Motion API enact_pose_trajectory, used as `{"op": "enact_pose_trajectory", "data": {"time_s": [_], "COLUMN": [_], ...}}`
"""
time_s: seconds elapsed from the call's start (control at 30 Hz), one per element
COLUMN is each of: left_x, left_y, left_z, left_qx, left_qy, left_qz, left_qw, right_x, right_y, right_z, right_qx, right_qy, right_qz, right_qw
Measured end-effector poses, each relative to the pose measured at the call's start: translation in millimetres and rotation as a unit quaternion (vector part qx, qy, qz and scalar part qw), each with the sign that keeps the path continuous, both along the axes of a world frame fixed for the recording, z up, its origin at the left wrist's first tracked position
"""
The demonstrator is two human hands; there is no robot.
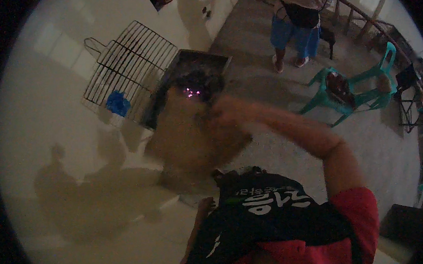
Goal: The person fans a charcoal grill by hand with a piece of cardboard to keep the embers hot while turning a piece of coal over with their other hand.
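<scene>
My right hand (224, 114) grips a brown, flat piece of cardboard (180, 131), blurred by motion. The cardboard is over the near part of a dark metal charcoal grill (203, 58) and hides much of it. Beyond its upper edge, dark charcoal (206, 82) shows with a few small embers (191, 92) glowing pinkish. My left hand (206, 205) hangs low beside the dark apron (267, 200); its fingers are too dim to make out.
A wire grill rack (133, 59) leans on the pale wall left of the grill, with a crumpled blue thing (118, 103) on it. Green plastic chairs (321, 90) stand at right. Another person in blue shorts (295, 37) stands farther back.
</scene>
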State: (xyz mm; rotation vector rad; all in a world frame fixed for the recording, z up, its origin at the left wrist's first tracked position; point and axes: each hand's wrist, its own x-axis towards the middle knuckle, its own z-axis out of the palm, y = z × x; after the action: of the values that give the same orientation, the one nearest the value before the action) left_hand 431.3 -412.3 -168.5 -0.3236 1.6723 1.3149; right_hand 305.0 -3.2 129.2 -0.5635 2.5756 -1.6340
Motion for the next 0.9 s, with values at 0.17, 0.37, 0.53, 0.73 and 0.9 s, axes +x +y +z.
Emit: {"op": "enact_pose_trajectory", "data": {"time_s": [0.17,0.37,0.53,0.73,0.9], "left_x": [-28,5,5,-24,-2], "left_y": [31,9,12,25,-3], "left_z": [23,10,5,24,-3], "left_qx": [-0.024,-0.091,-0.094,-0.032,-0.078], "left_qy": [0.014,0.298,0.006,0.053,0.067], "left_qz": [0.154,-0.336,-0.016,0.091,-0.091], "left_qw": [0.988,0.889,0.995,0.994,0.991], "right_x": [-39,-32,-20,-34,-28], "right_y": [165,32,36,176,39], "right_z": [36,-14,23,61,13], "right_qx": [0.330,0.181,0.068,0.404,0.172], "right_qy": [-0.059,-0.042,-0.044,0.029,0.046], "right_qz": [-0.423,-0.110,0.015,-0.444,-0.080], "right_qw": [0.842,0.976,0.997,0.799,0.981]}}
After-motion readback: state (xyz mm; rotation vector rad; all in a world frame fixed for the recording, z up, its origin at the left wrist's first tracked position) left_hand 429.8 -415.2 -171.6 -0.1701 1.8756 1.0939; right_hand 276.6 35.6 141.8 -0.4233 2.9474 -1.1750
